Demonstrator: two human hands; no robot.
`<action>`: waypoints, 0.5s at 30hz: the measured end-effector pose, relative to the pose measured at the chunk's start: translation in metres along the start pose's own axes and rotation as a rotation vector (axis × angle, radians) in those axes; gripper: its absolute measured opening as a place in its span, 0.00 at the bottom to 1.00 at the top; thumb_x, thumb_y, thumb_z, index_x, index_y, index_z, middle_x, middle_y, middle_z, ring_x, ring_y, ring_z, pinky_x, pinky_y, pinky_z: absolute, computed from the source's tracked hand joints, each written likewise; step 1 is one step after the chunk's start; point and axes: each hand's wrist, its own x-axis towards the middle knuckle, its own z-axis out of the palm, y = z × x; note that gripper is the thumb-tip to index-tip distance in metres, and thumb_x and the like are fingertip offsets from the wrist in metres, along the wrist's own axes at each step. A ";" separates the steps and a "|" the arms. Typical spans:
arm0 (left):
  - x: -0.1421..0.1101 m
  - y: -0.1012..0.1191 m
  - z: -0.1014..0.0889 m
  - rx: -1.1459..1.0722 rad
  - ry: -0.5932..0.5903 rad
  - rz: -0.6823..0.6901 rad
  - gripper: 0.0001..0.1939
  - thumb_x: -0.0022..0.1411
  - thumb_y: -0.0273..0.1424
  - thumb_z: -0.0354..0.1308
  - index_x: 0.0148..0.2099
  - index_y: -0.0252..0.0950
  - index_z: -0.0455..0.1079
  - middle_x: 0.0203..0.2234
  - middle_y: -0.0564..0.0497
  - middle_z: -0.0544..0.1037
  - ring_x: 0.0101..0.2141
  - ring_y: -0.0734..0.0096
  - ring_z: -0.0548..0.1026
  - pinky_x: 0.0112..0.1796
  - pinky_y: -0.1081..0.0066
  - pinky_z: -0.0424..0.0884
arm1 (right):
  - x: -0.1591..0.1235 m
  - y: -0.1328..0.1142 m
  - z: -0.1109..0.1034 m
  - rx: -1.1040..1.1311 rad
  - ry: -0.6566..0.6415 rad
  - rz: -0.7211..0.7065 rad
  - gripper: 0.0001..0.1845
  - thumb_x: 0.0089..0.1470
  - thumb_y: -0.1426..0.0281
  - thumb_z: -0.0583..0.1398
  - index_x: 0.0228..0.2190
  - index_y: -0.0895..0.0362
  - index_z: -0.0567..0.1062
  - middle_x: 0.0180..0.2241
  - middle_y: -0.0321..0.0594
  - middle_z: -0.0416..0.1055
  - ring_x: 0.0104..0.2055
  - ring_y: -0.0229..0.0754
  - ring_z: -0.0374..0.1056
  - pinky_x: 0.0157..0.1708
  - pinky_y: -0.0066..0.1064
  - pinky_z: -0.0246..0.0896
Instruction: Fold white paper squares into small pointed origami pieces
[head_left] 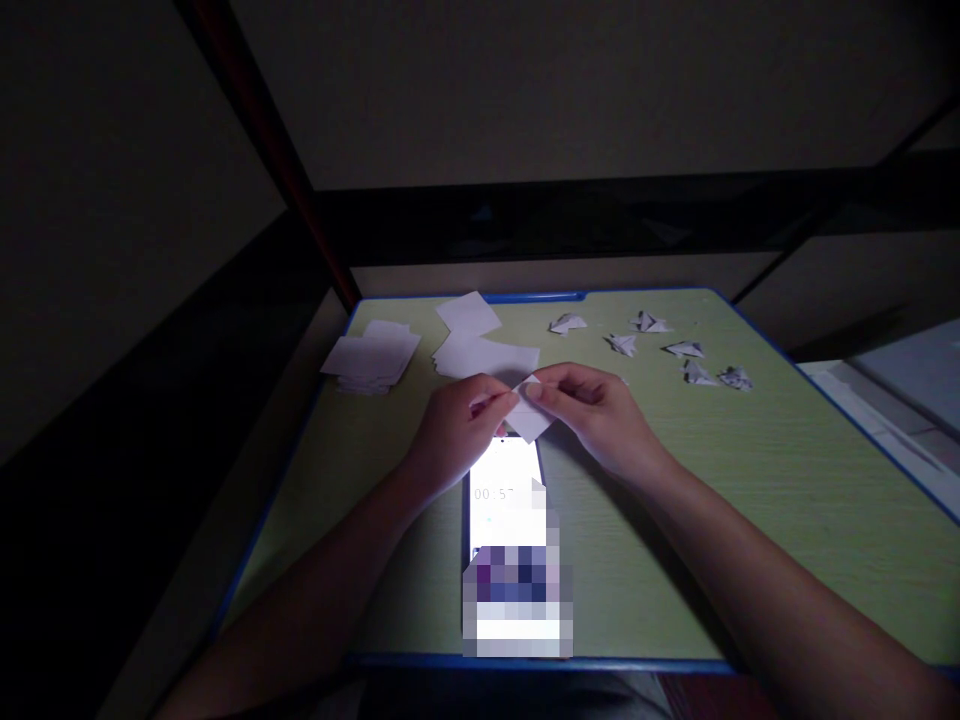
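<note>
A small folded square of white paper [531, 424] is held up between my two hands, one corner pointing down. My left hand [463, 420] pinches its left corner between thumb and forefinger. On the other side my right hand [592, 405] grips it, with the thumb pressed flat on the paper's upper part. Just below the paper lies a lit phone [506, 480] with a timer reading on its bright screen; the lower part of the screen is pixelated. The fingers behind the paper are mostly hidden.
Stacked white paper sheets [371, 358] lie at the table's far left. More loose sheets [480, 355] spread behind my hands. Several small folded paper pieces [651, 322] sit at the back right. The green table [750, 520] has a blue edge; white boxes or papers [911, 375] stand beyond its right side.
</note>
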 end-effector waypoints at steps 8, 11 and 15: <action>-0.002 -0.001 0.006 -0.058 -0.020 0.021 0.08 0.58 0.32 0.56 0.31 0.33 0.71 0.19 0.53 0.74 0.21 0.76 0.73 0.21 0.77 0.65 | 0.000 0.001 -0.001 -0.033 0.096 -0.053 0.05 0.46 0.68 0.66 0.25 0.57 0.80 0.21 0.33 0.72 0.22 0.32 0.61 0.22 0.27 0.52; -0.003 0.003 0.007 -0.090 -0.036 0.003 0.08 0.58 0.31 0.56 0.32 0.32 0.72 0.19 0.52 0.75 0.21 0.76 0.74 0.23 0.77 0.66 | 0.000 0.003 0.001 -0.013 0.121 -0.079 0.02 0.46 0.71 0.65 0.24 0.56 0.79 0.22 0.32 0.73 0.22 0.32 0.61 0.22 0.26 0.51; -0.003 0.005 0.007 -0.056 -0.046 0.002 0.09 0.59 0.31 0.55 0.29 0.32 0.71 0.17 0.53 0.74 0.20 0.77 0.73 0.22 0.77 0.65 | 0.000 0.006 0.001 0.014 0.094 -0.069 0.03 0.48 0.70 0.64 0.25 0.55 0.78 0.21 0.31 0.71 0.22 0.31 0.60 0.22 0.25 0.50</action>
